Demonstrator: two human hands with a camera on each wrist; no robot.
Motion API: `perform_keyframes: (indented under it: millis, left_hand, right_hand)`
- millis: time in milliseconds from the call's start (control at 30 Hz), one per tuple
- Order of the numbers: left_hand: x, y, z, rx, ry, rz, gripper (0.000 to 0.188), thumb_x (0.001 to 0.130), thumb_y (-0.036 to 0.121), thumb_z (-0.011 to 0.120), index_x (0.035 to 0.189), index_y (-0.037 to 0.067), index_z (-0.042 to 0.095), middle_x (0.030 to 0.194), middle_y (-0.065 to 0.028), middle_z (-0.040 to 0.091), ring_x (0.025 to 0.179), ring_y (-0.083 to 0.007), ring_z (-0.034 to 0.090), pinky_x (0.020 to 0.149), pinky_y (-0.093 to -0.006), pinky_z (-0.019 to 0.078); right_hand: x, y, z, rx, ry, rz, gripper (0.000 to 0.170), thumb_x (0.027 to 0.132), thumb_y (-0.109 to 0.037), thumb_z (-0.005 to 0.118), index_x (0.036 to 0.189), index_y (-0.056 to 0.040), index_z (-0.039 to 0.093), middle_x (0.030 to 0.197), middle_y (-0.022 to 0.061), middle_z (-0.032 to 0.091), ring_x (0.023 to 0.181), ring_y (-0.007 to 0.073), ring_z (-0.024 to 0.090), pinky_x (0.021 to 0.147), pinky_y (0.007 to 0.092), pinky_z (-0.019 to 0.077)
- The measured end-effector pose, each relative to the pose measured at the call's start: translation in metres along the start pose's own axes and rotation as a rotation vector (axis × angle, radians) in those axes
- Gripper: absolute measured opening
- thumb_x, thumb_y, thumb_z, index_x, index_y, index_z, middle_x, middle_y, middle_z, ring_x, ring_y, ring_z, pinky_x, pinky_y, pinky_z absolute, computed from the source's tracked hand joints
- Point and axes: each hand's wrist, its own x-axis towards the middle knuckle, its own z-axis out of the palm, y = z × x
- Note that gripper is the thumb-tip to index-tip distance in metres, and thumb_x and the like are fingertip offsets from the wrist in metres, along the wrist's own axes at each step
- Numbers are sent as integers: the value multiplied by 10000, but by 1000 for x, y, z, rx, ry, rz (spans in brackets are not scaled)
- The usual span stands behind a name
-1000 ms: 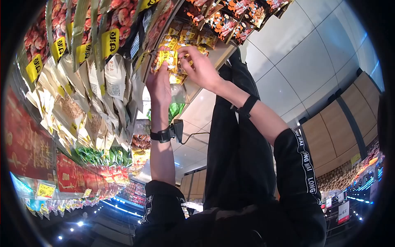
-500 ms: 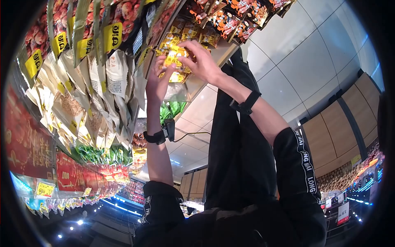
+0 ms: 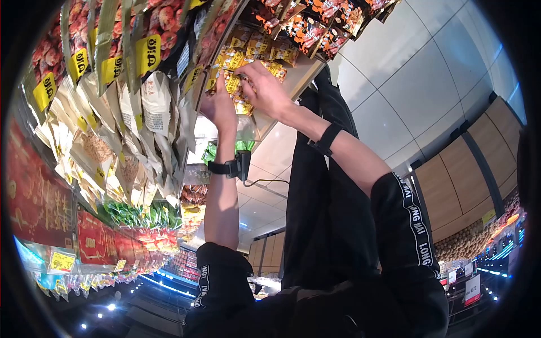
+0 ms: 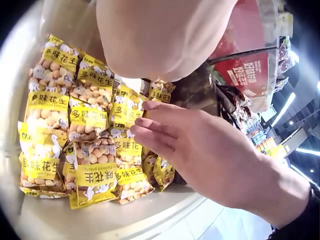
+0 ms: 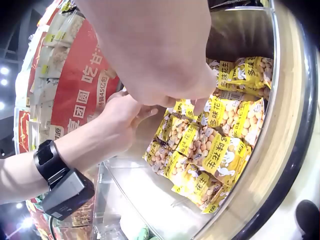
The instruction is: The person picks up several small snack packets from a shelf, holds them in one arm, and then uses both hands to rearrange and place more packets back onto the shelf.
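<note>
Several yellow bags of coated peanuts [image 4: 47, 112] lie in neat overlapping rows inside a display bin, seen in both wrist views. Over one side of the rows hovers my right hand [image 3: 266, 90]; in the left wrist view its fingers [image 4: 160, 142] reach straight out to a peanut bag [image 4: 126, 107], fingertips right at its edge. Beside it, at the bin's left side in the head view, is my left hand [image 3: 221, 110], one digit pointing up toward the bags. No bag shows in its grasp. The left fingertips are partly hidden behind the right hand in the right wrist view.
The bin has a clear wall [image 5: 127, 187] and a wooden outer rim [image 5: 285, 120]. Dark snack packs [image 3: 307, 31] sit beyond the peanuts, and upright pale packets [image 3: 155, 107] crowd the left. A red sign [image 5: 82, 87] stands behind the bin. Tiled floor [image 3: 394, 73] lies right.
One second ago a peanut bag was in my left hand; half a second ago both hands were on it. Now it is out of their grasp, and both hands have shifted slightly over the rows.
</note>
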Motion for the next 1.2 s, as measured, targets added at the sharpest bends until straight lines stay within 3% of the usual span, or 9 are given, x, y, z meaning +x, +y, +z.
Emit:
perform_keyframes:
  millis: [67,167,367,433,667,733,1067,1167,1200]
  left_hand:
    - [-4,20,5,274,60,5,317,808,11,721,1098,-53,608,1065,-129,643,927,-202,613,843,-322,487]
    - [-1,18,19,52,169,-93,309,809,12,715,1096,-46,618,1066,-142,642,918,-200,613,824,-322,494]
    - [25,-37,30,431,267,198,269,809,65,729,1033,-49,635,892,-161,701,738,-195,649,673,-322,519]
    - [29,-30,31,443,123,-165,287,823,159,739,992,-49,634,905,-168,702,755,-180,649,669,-328,511]
    - [21,16,23,503,-44,-316,342,851,296,720,934,-24,631,801,-145,661,695,-246,611,676,-383,473]
    - [21,-13,22,317,148,189,271,876,255,687,921,-7,634,787,-127,633,754,-270,586,726,-396,452]
    - [17,-30,24,489,235,241,192,876,184,638,900,-6,645,860,-142,593,848,-295,557,769,-416,440]
    - [4,-10,21,432,185,94,126,865,104,620,916,-7,646,904,-142,598,831,-303,554,751,-407,446]
    - [3,-6,20,420,47,273,120,863,68,605,947,-12,639,956,-150,604,863,-312,565,772,-401,455]
  right_hand:
    - [-1,3,7,16,32,24,318,858,-64,562,1175,-38,551,1095,208,539,968,375,586,856,434,498]
    - [0,12,13,0,57,64,361,848,-73,567,1208,-45,553,1123,221,533,1061,393,540,934,444,465]
    - [1,15,8,-12,-26,114,496,835,-96,581,1320,-66,483,1193,220,486,1160,389,470,992,452,424]
    - [2,14,7,-26,-44,109,535,834,-103,583,1353,-74,458,1212,214,469,1163,382,467,989,447,426]
    - [7,11,8,-98,-101,149,610,822,-135,605,1402,-90,421,1189,204,449,1154,370,464,981,437,431]
    - [7,14,10,-95,-99,159,612,822,-136,607,1403,-90,419,1185,207,448,1150,371,463,977,438,432]
    - [3,16,12,-112,-80,119,657,835,-106,627,1444,-141,382,1139,193,446,1075,347,491,956,401,436]
    - [3,17,12,-96,-81,133,648,821,-113,628,1427,-137,399,1154,190,448,1112,353,481,955,415,440]
    - [4,17,12,-81,-86,138,635,810,-124,626,1410,-129,418,1167,187,450,1148,358,471,955,428,445]
